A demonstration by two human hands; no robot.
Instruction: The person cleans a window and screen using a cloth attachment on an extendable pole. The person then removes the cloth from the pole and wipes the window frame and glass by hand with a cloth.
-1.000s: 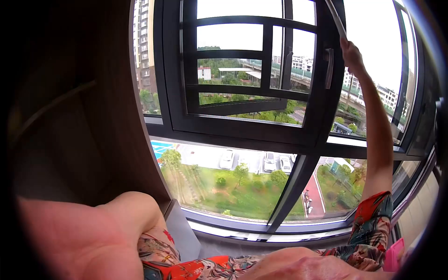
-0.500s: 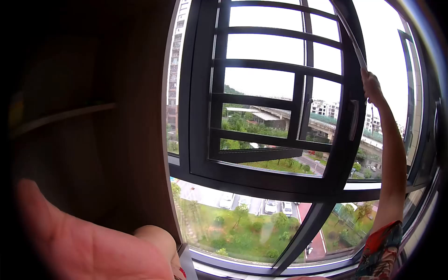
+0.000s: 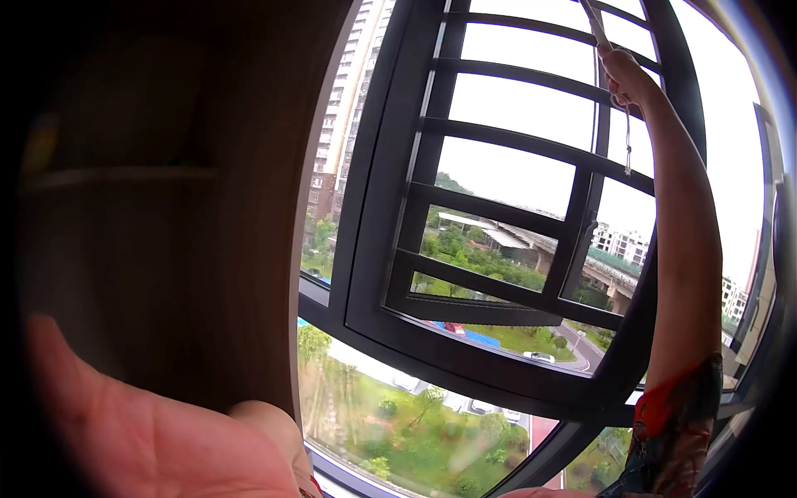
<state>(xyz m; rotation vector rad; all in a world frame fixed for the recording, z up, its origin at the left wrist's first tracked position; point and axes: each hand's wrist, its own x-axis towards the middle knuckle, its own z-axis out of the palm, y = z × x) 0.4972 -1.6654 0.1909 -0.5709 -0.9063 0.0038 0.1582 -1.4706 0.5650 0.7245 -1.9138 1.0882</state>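
Observation:
High at the upper right, my right hand (image 3: 624, 75) is wrapped round the lower end of a thin, light-coloured pole (image 3: 594, 25). The pole runs up out of view, so its far end is hidden. A pale cord (image 3: 628, 137) with a knot dangles below this hand. Behind it stands a dark-framed window (image 3: 498, 137) with several horizontal bars. My left hand (image 3: 158, 440) is close to the camera at the lower left, palm turned up and thumb stretched out. Nothing lies on the visible palm; the dark image edge cuts off the other fingers.
A dark brown cabinet (image 3: 257, 207) with a shelf (image 3: 124, 175) fills the left side. Below the barred window, fixed glass panes (image 3: 398, 432) show greenery and parked cars far down. A further window sash (image 3: 764, 216) stands at the far right.
My right hand has moved up and to the left with the pole, now in front of the window bars. The view has tilted and shifted; my left hand stays nearly in place.

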